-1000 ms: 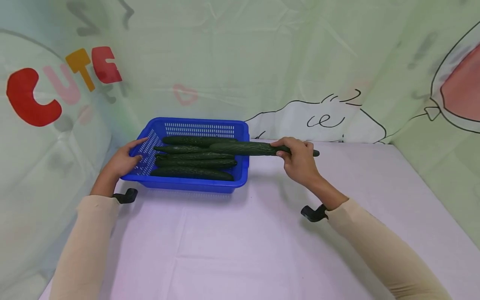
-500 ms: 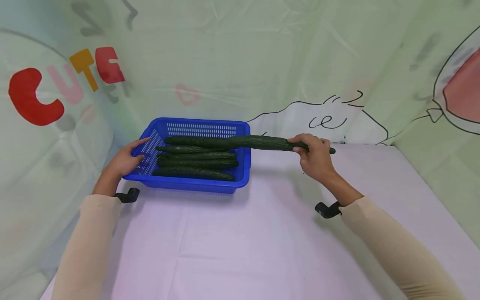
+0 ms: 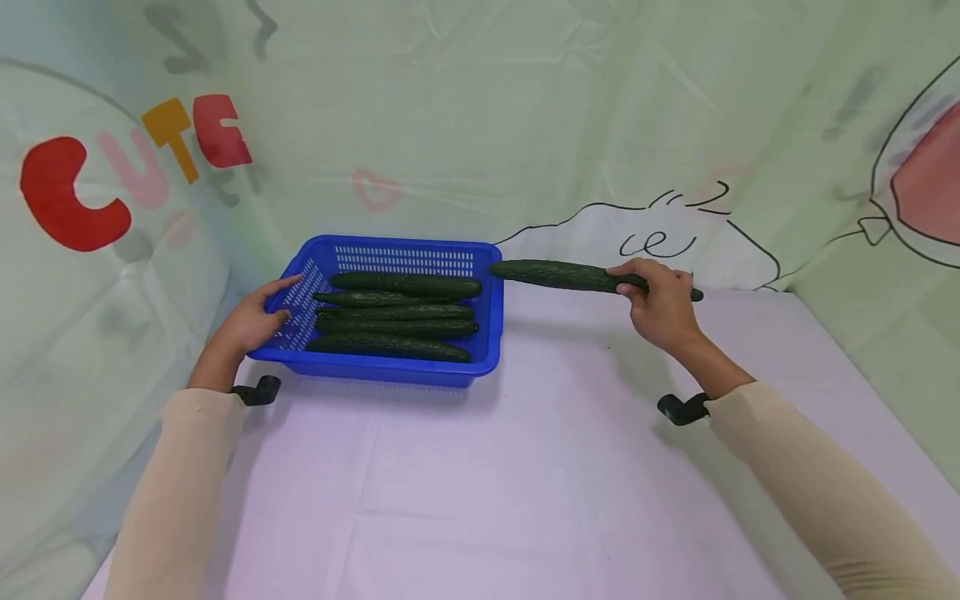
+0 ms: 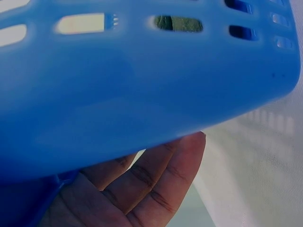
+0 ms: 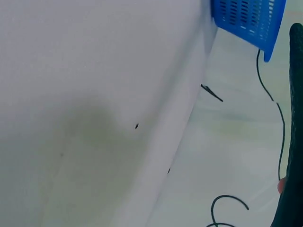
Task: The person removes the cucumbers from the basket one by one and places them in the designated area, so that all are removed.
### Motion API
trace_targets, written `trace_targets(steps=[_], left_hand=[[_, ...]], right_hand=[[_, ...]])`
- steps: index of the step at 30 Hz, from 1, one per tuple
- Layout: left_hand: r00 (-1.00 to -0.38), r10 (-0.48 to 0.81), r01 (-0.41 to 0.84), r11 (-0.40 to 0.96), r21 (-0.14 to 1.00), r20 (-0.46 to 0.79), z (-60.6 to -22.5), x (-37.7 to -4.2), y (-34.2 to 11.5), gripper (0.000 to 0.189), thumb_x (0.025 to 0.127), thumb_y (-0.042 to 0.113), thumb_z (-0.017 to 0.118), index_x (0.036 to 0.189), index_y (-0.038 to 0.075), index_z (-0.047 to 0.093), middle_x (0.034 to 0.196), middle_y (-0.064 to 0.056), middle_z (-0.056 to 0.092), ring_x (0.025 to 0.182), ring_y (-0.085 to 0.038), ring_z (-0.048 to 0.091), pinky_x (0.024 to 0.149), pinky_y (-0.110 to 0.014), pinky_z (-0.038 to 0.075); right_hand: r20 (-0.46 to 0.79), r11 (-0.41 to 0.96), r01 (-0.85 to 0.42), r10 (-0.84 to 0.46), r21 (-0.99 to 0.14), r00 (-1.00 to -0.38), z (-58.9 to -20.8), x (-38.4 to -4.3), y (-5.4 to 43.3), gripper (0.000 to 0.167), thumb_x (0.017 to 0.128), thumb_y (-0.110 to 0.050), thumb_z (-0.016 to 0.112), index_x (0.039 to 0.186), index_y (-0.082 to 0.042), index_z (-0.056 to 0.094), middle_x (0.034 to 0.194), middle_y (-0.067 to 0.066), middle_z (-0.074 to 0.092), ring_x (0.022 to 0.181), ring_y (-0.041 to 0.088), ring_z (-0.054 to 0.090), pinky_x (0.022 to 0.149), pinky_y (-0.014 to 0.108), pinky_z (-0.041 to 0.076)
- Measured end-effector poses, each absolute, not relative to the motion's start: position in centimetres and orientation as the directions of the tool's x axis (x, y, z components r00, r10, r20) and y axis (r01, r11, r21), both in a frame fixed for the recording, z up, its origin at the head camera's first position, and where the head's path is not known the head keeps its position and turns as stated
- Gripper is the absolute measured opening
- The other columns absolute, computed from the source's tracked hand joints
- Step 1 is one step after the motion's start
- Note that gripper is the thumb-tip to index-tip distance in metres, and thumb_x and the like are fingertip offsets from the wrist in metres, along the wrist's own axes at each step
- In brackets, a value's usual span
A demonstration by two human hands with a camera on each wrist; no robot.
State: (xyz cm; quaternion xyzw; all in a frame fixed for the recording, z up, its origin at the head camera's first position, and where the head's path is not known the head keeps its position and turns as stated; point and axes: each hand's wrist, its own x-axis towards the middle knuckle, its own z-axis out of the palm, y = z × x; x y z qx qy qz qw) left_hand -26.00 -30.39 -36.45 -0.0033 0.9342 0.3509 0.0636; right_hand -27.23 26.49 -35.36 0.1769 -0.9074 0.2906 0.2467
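Observation:
A long dark green cucumber (image 3: 562, 275) is in my right hand (image 3: 660, 302), gripped near its right end. It lies nearly level above the table, its left tip at the right rim of a blue plastic basket (image 3: 390, 368). In the right wrist view the cucumber (image 5: 296, 123) runs down the right edge, with only a fingertip showing. My left hand (image 3: 255, 321) holds the basket's left side at the rim. The left wrist view shows several fingers (image 4: 165, 182) against the basket's outer wall (image 4: 142, 85). Inside the basket, several cucumbers (image 3: 397, 312) lie side by side.
The basket stands toward the back left of a table with a pale lilac cloth (image 3: 480, 467). A pale green printed curtain (image 3: 465, 108) rises behind and on both sides. A black camera mount (image 3: 682, 408) sticks out from the right wrist, another mount (image 3: 258, 390) from the left.
My right hand has carried the cucumber to the right, from over the basket to beyond its right rim. My left hand has stayed on the basket.

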Motion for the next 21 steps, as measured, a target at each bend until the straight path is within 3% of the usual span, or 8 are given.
trace_targets(steps=[21], left_hand=[[-0.992,0.026,-0.060,0.752,0.657,-0.120,-36.5,-26.0,-30.3,0.065,0.099,0.010,0.040,0.159,0.025,0.018,0.159,-0.032,0.017,0.135,-0.057,0.035,0.105,-0.068,0.037]], right_hand=[[0.447,0.824,-0.352,-0.136,-0.444,-0.884,-35.9,-29.4,28.4,0.024,0.093,0.002,0.060,0.115,-0.005,0.066,0.114,0.025,0.067,0.107,0.044,0.062,0.104,0.065,0.017]])
